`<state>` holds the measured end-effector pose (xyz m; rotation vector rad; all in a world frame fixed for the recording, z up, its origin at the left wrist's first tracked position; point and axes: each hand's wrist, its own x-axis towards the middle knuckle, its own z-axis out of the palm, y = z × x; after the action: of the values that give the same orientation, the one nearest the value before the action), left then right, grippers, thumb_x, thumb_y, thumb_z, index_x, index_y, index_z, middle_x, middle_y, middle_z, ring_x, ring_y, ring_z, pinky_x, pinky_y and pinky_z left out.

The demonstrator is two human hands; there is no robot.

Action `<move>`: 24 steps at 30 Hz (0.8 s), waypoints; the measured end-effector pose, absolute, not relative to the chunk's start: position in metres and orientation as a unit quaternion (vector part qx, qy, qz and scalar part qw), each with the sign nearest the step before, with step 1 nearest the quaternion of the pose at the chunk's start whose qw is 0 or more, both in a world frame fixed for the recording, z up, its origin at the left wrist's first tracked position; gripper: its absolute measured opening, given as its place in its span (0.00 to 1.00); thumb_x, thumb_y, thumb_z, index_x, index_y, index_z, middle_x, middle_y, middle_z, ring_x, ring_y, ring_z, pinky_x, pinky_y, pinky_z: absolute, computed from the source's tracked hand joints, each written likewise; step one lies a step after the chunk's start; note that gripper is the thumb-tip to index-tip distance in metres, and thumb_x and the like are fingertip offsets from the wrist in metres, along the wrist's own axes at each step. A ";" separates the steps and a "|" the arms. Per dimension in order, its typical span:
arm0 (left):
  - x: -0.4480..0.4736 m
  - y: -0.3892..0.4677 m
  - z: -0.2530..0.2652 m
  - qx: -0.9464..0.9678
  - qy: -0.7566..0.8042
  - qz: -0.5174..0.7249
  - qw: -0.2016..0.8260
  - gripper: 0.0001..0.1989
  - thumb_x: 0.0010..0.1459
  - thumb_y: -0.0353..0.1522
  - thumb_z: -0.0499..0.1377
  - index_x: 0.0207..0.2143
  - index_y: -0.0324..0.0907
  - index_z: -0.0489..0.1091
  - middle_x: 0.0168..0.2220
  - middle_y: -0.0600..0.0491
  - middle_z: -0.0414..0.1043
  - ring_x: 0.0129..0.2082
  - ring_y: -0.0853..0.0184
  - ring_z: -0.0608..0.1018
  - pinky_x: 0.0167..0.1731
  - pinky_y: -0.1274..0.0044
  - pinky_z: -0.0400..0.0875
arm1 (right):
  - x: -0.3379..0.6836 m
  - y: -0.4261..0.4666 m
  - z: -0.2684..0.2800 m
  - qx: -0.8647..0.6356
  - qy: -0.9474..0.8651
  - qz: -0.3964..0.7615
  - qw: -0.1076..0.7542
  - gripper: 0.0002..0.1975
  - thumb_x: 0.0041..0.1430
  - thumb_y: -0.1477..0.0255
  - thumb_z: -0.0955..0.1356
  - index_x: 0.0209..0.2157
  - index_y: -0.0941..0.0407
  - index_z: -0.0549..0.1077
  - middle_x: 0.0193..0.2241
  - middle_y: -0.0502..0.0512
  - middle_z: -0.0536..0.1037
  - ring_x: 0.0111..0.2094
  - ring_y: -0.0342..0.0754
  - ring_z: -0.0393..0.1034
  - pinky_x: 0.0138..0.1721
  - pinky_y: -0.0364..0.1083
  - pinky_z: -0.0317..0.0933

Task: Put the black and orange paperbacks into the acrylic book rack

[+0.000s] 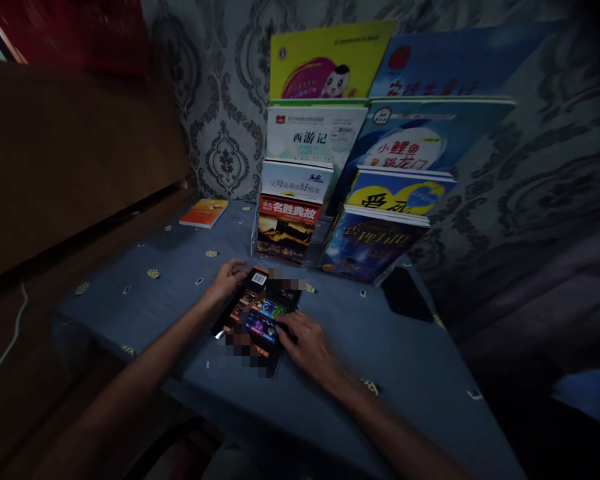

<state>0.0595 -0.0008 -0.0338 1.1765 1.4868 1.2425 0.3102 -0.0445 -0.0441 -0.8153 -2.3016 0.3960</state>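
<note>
A book [253, 313] with a dark back cover, small coloured pictures and a white barcode lies on the cloth-covered table before me. Part of its cover is blurred out by blocks. At its upper left edge, my left hand [229, 279] grips it with bent fingers. My right hand [307, 339] is closed on the right edge, fingertips over the cover; the undersides of the fingers are hidden. Just beyond the book, a red and black book [290, 227] stands in the front left of a clear tiered rack [254, 233].
Several children's books fill the rack, among them a dark blue book [373, 243] at front right. An orange book [203, 213] lies at the table's back left. Right of the rack is a black flat object [407, 295]. A brown wooden panel [80, 167] borders the left side.
</note>
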 end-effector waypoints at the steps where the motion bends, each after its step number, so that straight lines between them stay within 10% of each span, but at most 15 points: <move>1: 0.058 0.001 -0.032 0.422 0.597 0.506 0.457 0.17 0.53 0.31 0.63 0.47 0.42 0.68 0.42 0.48 0.78 0.41 0.64 0.80 0.32 0.78 0.72 | 0.310 -0.045 -0.044 -0.312 -0.879 0.153 0.326 0.09 0.64 0.76 0.66 0.42 0.55 0.78 0.34 0.56 0.82 0.37 0.52 0.77 0.39 0.50 0.72; 10: 0.050 0.009 -0.002 0.358 0.630 0.431 0.538 0.19 0.45 0.33 0.72 0.39 0.39 0.70 0.29 0.52 0.77 0.24 0.69 0.78 0.14 0.86 0.53 | 0.310 -0.045 -0.044 -0.318 -0.877 0.168 0.320 0.08 0.63 0.78 0.67 0.40 0.56 0.78 0.34 0.56 0.82 0.36 0.51 0.77 0.39 0.49 0.72; 16: 0.065 -0.012 0.003 0.370 0.557 0.383 0.638 0.18 0.43 0.37 0.74 0.34 0.37 0.75 0.28 0.50 0.80 0.25 0.66 0.80 0.28 0.77 0.75 | 0.311 -0.046 -0.043 -0.326 -0.862 0.192 0.338 0.09 0.63 0.75 0.66 0.43 0.54 0.76 0.31 0.53 0.80 0.32 0.49 0.75 0.37 0.48 0.71; 24: 0.066 -0.019 0.020 0.405 0.441 0.466 0.651 0.23 0.44 0.40 0.75 0.40 0.38 0.78 0.37 0.47 0.82 0.34 0.64 0.82 0.38 0.75 0.76 | 0.311 -0.029 -0.043 -0.423 -0.697 0.371 0.444 0.14 0.55 0.61 0.70 0.37 0.52 0.63 0.20 0.41 0.69 0.21 0.45 0.67 0.24 0.44 0.62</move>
<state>0.0656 -0.0194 0.0202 0.9205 1.0010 1.0579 0.3114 -0.0294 -0.0428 -1.0488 -1.7292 0.9194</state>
